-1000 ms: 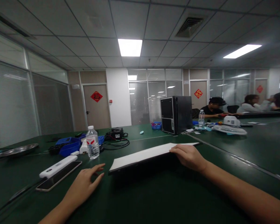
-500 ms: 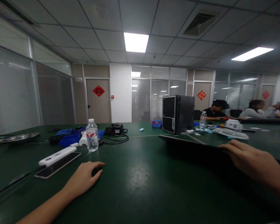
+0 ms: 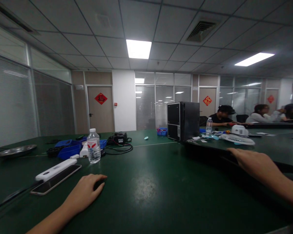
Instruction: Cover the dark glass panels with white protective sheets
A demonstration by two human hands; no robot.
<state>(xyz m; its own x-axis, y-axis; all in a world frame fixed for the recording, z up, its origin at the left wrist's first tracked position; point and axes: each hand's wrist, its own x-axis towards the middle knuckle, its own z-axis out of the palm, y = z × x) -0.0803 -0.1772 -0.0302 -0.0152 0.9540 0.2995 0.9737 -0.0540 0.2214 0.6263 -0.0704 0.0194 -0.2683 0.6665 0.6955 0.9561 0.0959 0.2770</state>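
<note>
My left hand (image 3: pixel 84 191) rests on the green tabletop (image 3: pixel 146 208), thumb and fingers apart, with nothing in it. Beyond it lie a phone (image 3: pixel 56 180) and a long white device (image 3: pixel 56 169) with a cable, and a water bottle (image 3: pixel 93 148) stands upright. On the right, my right hand (image 3: pixel 256 164) is closed on the edge of a thin black panel (image 3: pixel 210 152), held tilted. Most of the panel's face is dark and its lower part is hard to make out. A black computer case (image 3: pixel 183 121) stands upright just past the panel's far end.
Blue bins (image 3: pixel 69 151), a black adapter (image 3: pixel 119 139) with cables and a metal dish (image 3: pixel 14 151) sit at the left. At the right are a white fan-like part (image 3: pixel 237 139), a second bottle (image 3: pixel 209 126) and papers. Several people (image 3: pixel 223 115) sit beyond.
The black panel has shifted right and its angle has changed, still in my right hand. My left hand stays on the table. The view has turned slightly.
</note>
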